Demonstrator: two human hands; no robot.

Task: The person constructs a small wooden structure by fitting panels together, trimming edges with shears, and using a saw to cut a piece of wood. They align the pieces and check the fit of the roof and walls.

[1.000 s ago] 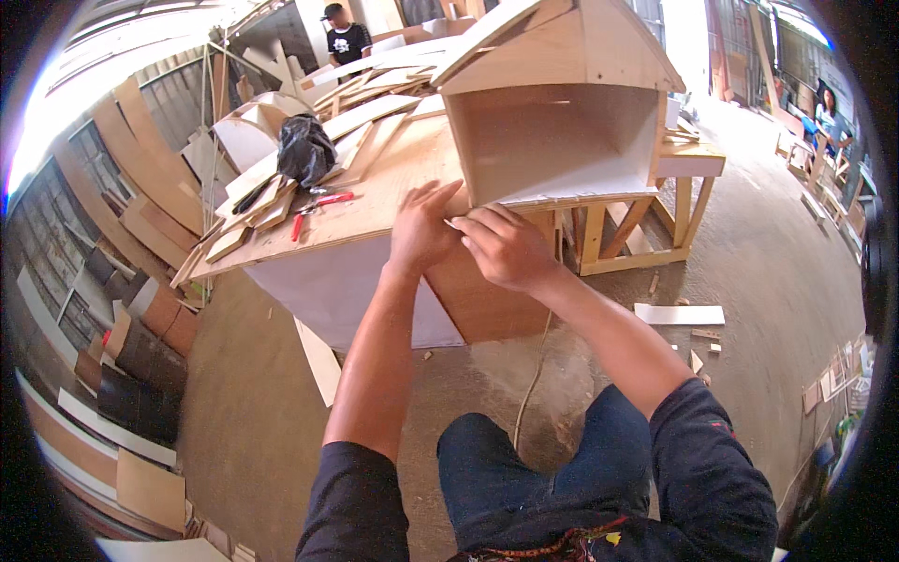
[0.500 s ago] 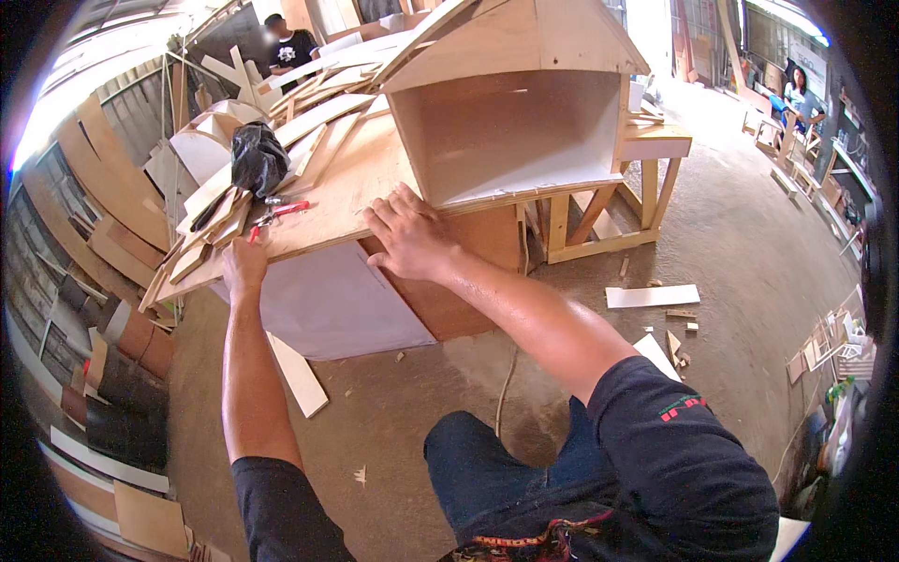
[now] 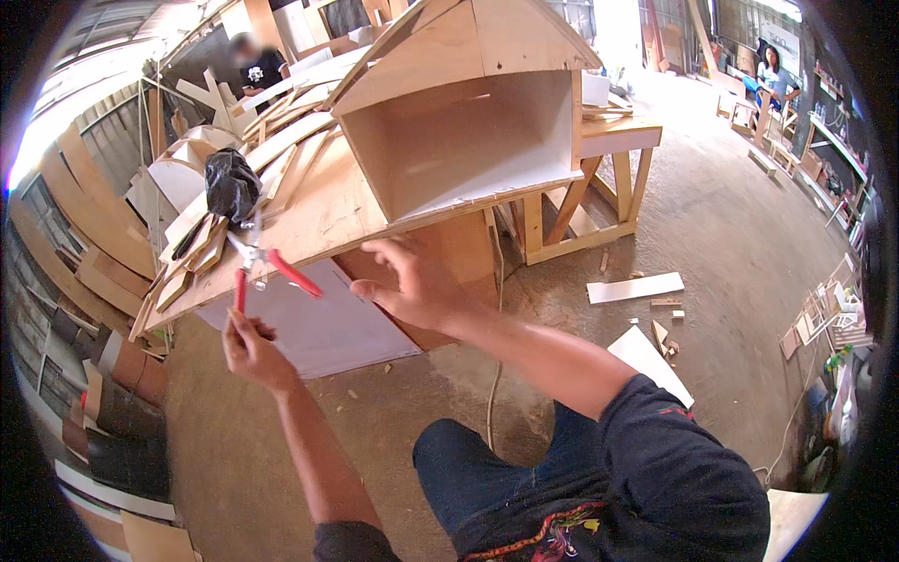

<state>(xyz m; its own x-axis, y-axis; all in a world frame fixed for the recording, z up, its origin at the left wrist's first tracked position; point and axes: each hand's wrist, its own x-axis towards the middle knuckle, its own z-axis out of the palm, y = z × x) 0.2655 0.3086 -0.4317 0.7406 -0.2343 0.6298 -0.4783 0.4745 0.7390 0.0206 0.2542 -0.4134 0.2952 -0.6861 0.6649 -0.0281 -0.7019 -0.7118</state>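
Note:
My left hand (image 3: 257,354) pinches the lower end of one red handle of a pair of pliers (image 3: 298,274). The pliers are spread wide, with the metal jaws pointing up and away, in front of the workbench's edge. To their right, my right hand (image 3: 412,288) is raised with thumb and fingers apart, holding nothing; it is slightly blurred. Behind both hands lies the plywood bench top (image 3: 342,201). On it stands a gable-roofed wooden box (image 3: 538,47), its front open and its inside pale.
A black plastic bag (image 3: 231,187) sits among loose wood strips (image 3: 286,178) on the bench's left. Offcuts such as a white board (image 3: 637,288) lie on the floor, right. A cable (image 3: 496,393) runs along the floor. Two people are in the background.
My left hand has lifted the pliers off the bench and drawn them toward me, their handles now wide apart. My right hand has come off the bench edge.

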